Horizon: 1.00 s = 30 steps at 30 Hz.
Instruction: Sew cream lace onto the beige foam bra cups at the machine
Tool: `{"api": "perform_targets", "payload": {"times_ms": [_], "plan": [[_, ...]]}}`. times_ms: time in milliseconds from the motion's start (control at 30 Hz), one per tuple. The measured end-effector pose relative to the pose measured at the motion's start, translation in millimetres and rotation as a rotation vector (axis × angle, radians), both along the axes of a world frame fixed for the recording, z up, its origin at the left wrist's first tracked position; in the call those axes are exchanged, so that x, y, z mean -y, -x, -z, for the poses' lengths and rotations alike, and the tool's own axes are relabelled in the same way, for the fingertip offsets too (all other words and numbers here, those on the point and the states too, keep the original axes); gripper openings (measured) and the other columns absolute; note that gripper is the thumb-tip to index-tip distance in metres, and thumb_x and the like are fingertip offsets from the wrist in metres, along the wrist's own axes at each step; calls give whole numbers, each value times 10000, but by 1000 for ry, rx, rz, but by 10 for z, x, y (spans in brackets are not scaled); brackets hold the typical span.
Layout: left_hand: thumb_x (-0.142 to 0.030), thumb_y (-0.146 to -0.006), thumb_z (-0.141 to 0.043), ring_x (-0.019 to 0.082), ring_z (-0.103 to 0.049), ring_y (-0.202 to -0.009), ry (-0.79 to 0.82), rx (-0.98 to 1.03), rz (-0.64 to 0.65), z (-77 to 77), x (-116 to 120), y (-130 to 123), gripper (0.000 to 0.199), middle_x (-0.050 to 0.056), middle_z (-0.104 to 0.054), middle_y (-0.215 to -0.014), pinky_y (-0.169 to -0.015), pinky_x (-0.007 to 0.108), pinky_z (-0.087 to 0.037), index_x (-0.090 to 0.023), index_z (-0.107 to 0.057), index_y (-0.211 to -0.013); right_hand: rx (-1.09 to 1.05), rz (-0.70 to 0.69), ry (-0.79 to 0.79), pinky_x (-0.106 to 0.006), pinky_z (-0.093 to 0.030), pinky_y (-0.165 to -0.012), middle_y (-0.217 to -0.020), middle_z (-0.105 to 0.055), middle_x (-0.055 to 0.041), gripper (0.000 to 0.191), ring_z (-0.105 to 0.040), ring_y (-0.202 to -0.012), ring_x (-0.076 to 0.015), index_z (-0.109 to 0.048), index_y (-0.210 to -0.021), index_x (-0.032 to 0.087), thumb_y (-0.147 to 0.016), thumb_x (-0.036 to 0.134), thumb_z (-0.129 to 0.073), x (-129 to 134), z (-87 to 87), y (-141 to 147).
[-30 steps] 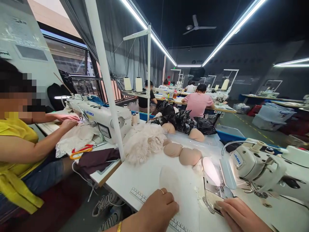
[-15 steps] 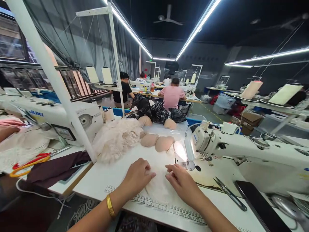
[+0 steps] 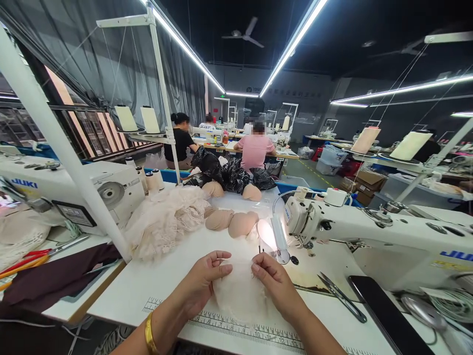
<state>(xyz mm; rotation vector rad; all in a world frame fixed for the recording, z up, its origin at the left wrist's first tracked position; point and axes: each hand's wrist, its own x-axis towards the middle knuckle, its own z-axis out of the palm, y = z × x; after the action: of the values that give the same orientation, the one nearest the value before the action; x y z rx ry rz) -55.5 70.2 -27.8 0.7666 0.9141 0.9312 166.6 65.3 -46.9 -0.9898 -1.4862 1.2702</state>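
Translucent off-white fabric piece point(image 3: 240, 298), soft and thin, with a slightly ragged right edge, lies over the white worktop point(image 3: 155, 278), left of the needle end of the white industrial sewing machine point(image 3: 369, 227) and on its near side. The right hand point(image 3: 277, 283) pinches the upper right edge between thumb and forefinger; the left hand point(image 3: 205, 281) curls at the opposite edge, and whether its grip is closed on the cloth cannot be told. Holding at both sides probably keeps so limp a layer flat. Beige moulded rounded cups point(image 3: 242, 224) and a heap of cream lace point(image 3: 170, 219) lie left of the machine, apparently kept within reach; slim silver thread snips point(image 3: 343, 298) lie on its near side, presumably handy for the right hand.
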Motion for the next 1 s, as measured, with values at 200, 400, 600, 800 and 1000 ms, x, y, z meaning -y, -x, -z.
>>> {"api": "perform_targets", "payload": {"times_ms": [200,400,600,800,1000], "plan": [[-412,-581,-1005,169,-640,-805,-87,-28,-51,-62,22,-119,592,-19,-676,-895,-753,295,-513,-219,-604,-971,28,-10,-28,-301,-393,-709,-833,-499,15,407,-462,-775,-178,-595,-913,227,-992,625,-616,29,2,5],[-505,-651,-951,132,-556,-765,-209,-17,-20,-16,87,-221,565,-33,-618,-857,-696,244,-449,-209,-483,-765,133,91,-105,-324,-429,-755,-838,-557,-6,422,-520,-805,-203,-622,-843,230,-1004,619,-591,43,81,41],[-671,-900,-643,121,-436,-574,-390,-458,282,-92,-131,-53,466,-70,-502,-660,-578,246,-380,-232,-489,-867,-45,53,59,-317,-432,-705,-629,-594,23,489,-529,-673,-194,-557,-838,243,-987,709,-570,54,113,83],[-360,-928,-621,369,-526,-1362,-803,-1210,12,-231,-1006,307,357,176,-610,-1422,-1133,517,-411,-198,-600,-1245,-8,56,135,-292,-331,-578,-538,-565,55,591,-455,-535,-162,-504,-816,252,-908,833,-564,-32,226,148],[-266,-960,-665,324,-626,-1273,-871,-1382,2,-77,-1413,365,309,168,-682,-1340,-1138,533,-443,-150,-656,-1246,13,115,129,-301,-366,-595,-588,-609,36,589,-528,-583,-184,-513,-805,256,-884,836,-573,-70,241,138]]}}
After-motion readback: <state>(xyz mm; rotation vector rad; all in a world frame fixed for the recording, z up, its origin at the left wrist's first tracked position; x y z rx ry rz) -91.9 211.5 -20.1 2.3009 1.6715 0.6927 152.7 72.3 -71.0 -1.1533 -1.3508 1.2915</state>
